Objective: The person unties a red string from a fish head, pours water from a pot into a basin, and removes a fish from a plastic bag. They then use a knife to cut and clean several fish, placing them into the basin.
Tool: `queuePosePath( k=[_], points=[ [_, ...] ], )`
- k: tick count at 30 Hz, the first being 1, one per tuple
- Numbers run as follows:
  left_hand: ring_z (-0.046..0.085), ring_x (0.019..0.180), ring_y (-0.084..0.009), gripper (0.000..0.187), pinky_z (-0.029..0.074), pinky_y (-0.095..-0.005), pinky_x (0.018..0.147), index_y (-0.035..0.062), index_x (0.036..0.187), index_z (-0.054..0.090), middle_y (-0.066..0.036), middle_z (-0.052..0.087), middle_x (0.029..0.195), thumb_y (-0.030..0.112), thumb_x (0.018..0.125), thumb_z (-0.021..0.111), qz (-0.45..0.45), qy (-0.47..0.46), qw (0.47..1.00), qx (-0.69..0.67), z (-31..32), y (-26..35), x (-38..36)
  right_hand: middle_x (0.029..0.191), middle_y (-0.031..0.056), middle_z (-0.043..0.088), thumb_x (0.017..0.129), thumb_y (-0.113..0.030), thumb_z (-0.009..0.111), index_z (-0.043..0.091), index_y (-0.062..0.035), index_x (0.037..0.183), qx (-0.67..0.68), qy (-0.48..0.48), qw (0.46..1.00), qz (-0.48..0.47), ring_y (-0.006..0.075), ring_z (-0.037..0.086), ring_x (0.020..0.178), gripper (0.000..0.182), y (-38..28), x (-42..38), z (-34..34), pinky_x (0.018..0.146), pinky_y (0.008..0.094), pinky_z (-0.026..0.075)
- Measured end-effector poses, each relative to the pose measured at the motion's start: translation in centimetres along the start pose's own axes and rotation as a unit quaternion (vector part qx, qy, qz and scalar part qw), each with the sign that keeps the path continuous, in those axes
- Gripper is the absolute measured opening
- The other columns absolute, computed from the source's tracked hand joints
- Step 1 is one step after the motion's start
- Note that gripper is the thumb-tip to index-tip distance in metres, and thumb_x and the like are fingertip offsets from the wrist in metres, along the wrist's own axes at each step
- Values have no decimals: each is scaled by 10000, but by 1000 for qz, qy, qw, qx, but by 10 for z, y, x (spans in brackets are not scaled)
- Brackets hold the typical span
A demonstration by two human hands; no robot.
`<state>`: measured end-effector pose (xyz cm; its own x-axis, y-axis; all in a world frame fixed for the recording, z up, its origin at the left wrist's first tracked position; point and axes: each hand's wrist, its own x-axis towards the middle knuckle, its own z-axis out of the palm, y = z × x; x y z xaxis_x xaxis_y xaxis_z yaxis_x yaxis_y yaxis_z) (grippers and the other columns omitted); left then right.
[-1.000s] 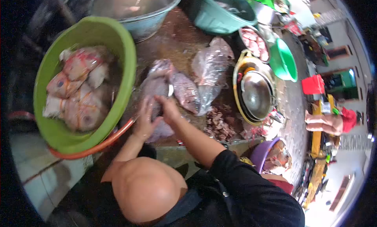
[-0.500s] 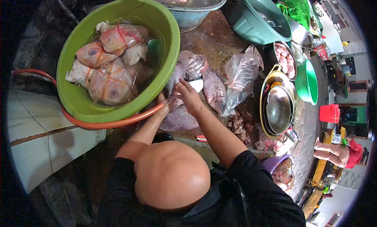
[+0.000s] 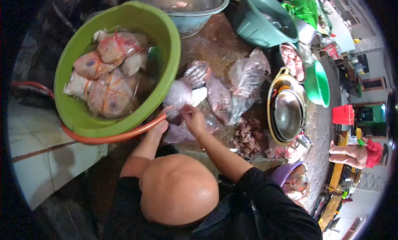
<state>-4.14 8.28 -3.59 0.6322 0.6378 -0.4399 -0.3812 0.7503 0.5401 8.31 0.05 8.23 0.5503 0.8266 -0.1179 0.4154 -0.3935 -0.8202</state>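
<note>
My left hand is at the end of an orange hose, closed around it, though the hose hides most of its fingers. Something clear, water or plastic, shows at the hose's tip. Just to the right, my right hand has its fingers curled in; what they hold, if anything, is hidden. Both hands are over a large pale fish and another fish nearer me. A third fish lies to the right, beside a flat white piece.
A green basin holds tied fish heads in water. Behind are a metal-rimmed tub and a teal tub. A plastic bag, dark scraps and nested pans lie right. A person in red stands farther off.
My right hand has gone from spread fingers over the fish to curled fingers nearer me. My left hand and the hose end have shifted slightly left. The whole view has moved a little.
</note>
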Motion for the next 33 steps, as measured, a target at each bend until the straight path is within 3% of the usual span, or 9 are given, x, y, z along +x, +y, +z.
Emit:
queuePosePath(
  k=[4,5,7,10,13,18,25,31,33],
  points=[
    [401,1171,-170,339,191,-334,1041,60,1037,610,-59,553,1166,270,895,386,56,-54,988,134,-5,5,-2,953,186,613,719,-88,550,485,-22,1185,-6,-82,993,81,302,595,867,475,-9,5,-4,796,370,467],
    [409,1165,-179,332,207,-343,1033,49,1058,600,-62,553,1166,252,892,395,29,43,976,210,16,13,-9,813,143,612,741,-145,602,539,27,1053,54,7,998,29,230,602,700,362,11,7,14,645,345,493],
    [414,1159,-187,333,228,-356,1022,29,1103,564,-92,560,1140,232,846,500,36,10,983,182,4,12,3,740,104,584,736,-97,587,509,31,1088,217,-62,959,171,174,576,597,383,25,18,22,486,294,464],
    [462,1097,-220,839,289,-372,994,3,1330,237,-114,522,1145,225,681,720,33,115,985,123,40,30,-4,683,56,552,729,-60,550,476,7,1142,323,-75,913,237,122,526,527,424,4,16,6,372,232,373],
    [496,1021,-196,668,387,-328,904,-59,1181,407,-92,522,1059,245,686,736,38,95,992,77,49,39,-7,692,55,551,719,-52,527,458,-29,1190,297,-90,927,212,117,515,514,477,-5,9,-10,367,230,367],
    [453,1086,-208,777,369,-338,930,-12,1277,343,-110,433,1220,284,680,744,8,93,993,78,2,16,18,798,13,568,719,-67,529,423,-88,1244,401,-152,884,188,86,525,538,536,-2,0,-7,356,185,322],
    [371,1184,-238,905,346,-353,963,2,1352,194,-143,320,1323,277,687,744,19,91,986,138,53,48,-12,806,15,577,731,-73,535,486,-97,1131,331,-254,888,195,69,505,518,404,11,2,-13,356,177,314],
    [322,1210,-242,951,324,-346,972,-26,1353,170,-170,271,1351,295,676,755,77,49,969,227,47,42,8,821,21,585,744,-53,540,481,-89,1147,455,-193,860,128,91,546,636,408,15,9,-6,492,202,402],
    [321,1210,-235,951,315,-339,976,-38,1348,182,-179,282,1343,301,672,758,98,26,961,258,47,44,10,833,28,592,747,-15,548,482,-88,1131,470,-264,828,153,104,561,696,396,14,13,-10,561,210,424]
  ],
)
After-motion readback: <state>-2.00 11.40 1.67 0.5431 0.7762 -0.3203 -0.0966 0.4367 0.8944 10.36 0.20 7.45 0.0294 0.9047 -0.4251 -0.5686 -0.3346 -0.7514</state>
